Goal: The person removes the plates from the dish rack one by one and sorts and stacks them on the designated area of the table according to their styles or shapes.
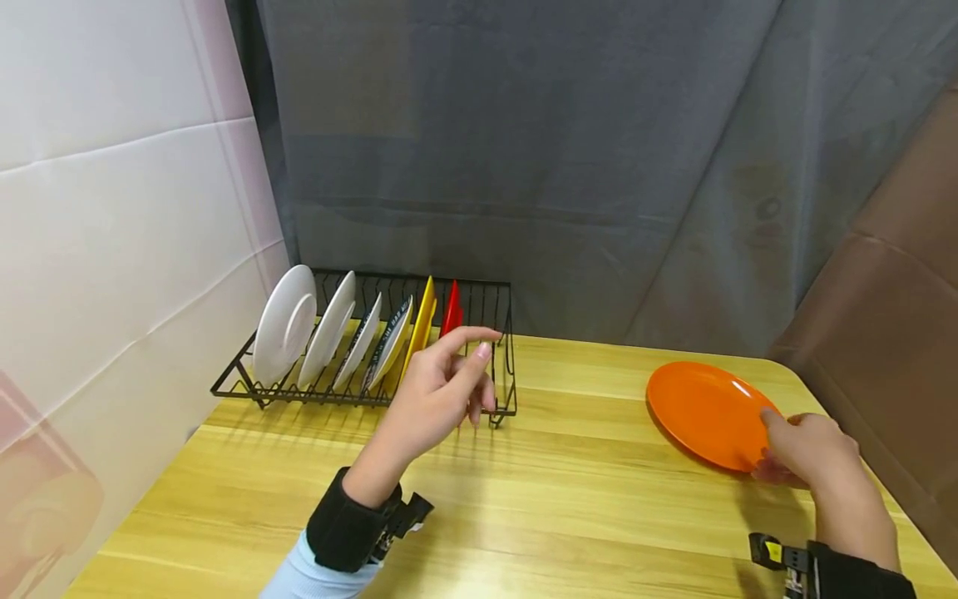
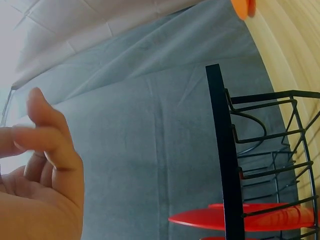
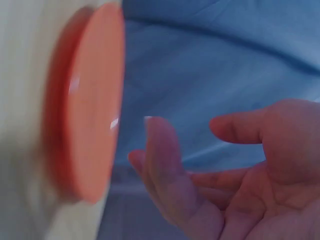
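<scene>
An orange plate point(image 1: 703, 416) lies on the right part of the table. My right hand point(image 1: 816, 453) is at its near right edge, the thumb over the rim in the head view. In the right wrist view, a gap shows between the orange plate point(image 3: 97, 105) and the right hand point(image 3: 270, 200), its thumb and fingers apart. My left hand point(image 1: 441, 387) hovers loosely bent before the right end of a black wire dish rack point(image 1: 490, 284), holding nothing. The left wrist view shows the left hand point(image 2: 47, 175) apart from the rack point(image 2: 222, 140).
The rack holds upright plates: white ones point(image 1: 279, 324) at the left, patterned-rim ones point(image 1: 389, 349) in the middle, then a yellow plate point(image 1: 422, 320) and a red plate point(image 1: 452, 309). A grey curtain point(image 1: 524, 166) hangs behind the wooden table point(image 1: 584, 499).
</scene>
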A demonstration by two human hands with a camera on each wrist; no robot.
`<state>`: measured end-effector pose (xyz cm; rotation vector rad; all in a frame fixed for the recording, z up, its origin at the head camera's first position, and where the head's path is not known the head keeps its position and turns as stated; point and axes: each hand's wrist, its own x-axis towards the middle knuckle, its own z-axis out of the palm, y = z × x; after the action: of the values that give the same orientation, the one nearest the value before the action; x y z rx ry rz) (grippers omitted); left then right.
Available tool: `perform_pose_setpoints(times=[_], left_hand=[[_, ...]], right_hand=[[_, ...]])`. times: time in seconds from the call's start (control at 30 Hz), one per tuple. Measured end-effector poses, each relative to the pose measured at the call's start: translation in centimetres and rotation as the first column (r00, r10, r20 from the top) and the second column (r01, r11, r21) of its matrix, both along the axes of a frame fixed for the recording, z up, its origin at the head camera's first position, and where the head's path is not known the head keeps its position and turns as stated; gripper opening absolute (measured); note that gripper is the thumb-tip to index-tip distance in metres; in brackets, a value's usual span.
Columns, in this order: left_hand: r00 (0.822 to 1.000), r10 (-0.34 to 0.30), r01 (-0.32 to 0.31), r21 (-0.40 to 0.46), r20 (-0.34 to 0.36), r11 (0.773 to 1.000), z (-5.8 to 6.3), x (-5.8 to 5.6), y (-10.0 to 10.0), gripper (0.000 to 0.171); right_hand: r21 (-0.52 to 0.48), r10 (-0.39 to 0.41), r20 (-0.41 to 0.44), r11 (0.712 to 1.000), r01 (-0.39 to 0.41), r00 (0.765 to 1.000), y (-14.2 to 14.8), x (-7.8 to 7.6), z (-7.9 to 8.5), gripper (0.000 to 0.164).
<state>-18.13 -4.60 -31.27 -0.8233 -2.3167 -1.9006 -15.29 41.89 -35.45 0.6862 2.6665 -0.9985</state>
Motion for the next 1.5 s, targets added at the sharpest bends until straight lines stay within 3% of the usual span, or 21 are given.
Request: perform_pose_setpoints(times=[0.13, 0.27, 0.5, 0.8, 1.07, 1.27, 1.5], left_hand=[[0.999, 0.048, -0.048, -0.012, -0.024, 0.999, 0.0, -0.1, 0.0, 0.028], [0.997, 0.063, -0.063, 0.002, -0.032, 0.998, 0.0, -0.1, 0.0, 0.027], [0.997, 0.067, -0.067, 0.006, -0.046, 0.998, -0.2, -0.2, 0.2, 0.027], [0.992, 0.116, -0.118, -0.029, -0.051, 0.993, -0.3, -0.4, -0.2, 0.027], [0.982, 0.166, -0.166, 0.015, -0.086, 0.986, 0.3, -0.9, -1.0, 0.026], [0.971, 0.232, -0.23, 0.049, -0.054, 0.972, 0.4, -0.6, -2.2, 0.024], [0.959, 0.275, -0.272, 0.056, -0.065, 0.961, 0.4, -1.2, -2.8, 0.025]], right_hand=[[-0.163, 0.015, -0.131, 0.986, -0.037, 0.991, -3.0, -0.2, 1.7, 0.091], [-0.233, 0.071, -0.248, 0.964, -0.13, 0.966, -6.4, 0.2, 3.5, 0.09], [-0.171, 0.164, -0.367, 0.956, -0.239, 0.916, -10.4, 1.8, 5.7, 0.079], [-0.119, 0.233, -0.537, 0.93, -0.347, 0.811, -13.3, 2.5, 6.5, 0.049], [-0.042, 0.289, -0.555, 0.927, -0.373, 0.78, -12.2, 3.0, 6.3, 0.045], [-0.034, 0.327, -0.517, 0.915, -0.401, 0.791, -12.5, 3.2, 6.2, 0.046], [-0.018, 0.338, -0.524, 0.913, -0.407, 0.782, -12.3, 3.2, 6.2, 0.045]])
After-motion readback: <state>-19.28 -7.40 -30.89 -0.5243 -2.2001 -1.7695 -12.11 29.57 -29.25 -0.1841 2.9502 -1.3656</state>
